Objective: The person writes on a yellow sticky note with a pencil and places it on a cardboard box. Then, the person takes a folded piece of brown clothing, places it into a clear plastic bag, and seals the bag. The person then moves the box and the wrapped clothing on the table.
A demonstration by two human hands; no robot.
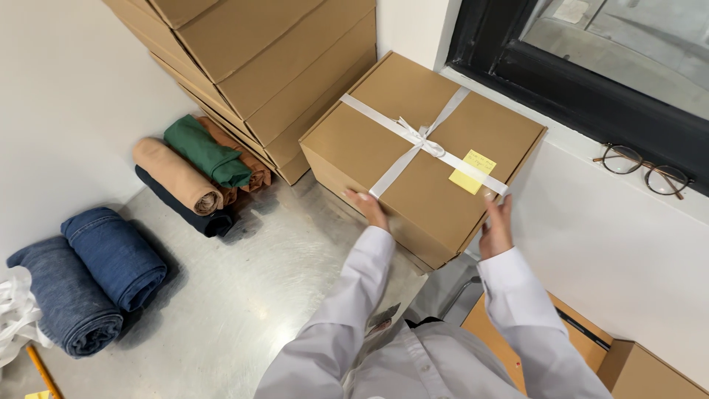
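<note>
A brown cardboard box [384, 140] tied with a white ribbon [421, 137] and bow rests on the steel table [251, 281], with a yellow sticky note [473, 171] on its lid. My left hand [368, 208] presses flat against the box's near side, just below the ribbon. My right hand [496, 227] lies against the box's right corner, fingers up by the ribbon's end. Both arms wear white sleeves.
A leaning stack of flat cardboard boxes [258, 66] stands behind. Rolled garments [196, 166] in tan, green, rust and navy lie left, with two rolled blue jeans [88, 277] nearer. Eyeglasses [642, 168] sit on the window ledge. More boxes [635, 366] stand lower right.
</note>
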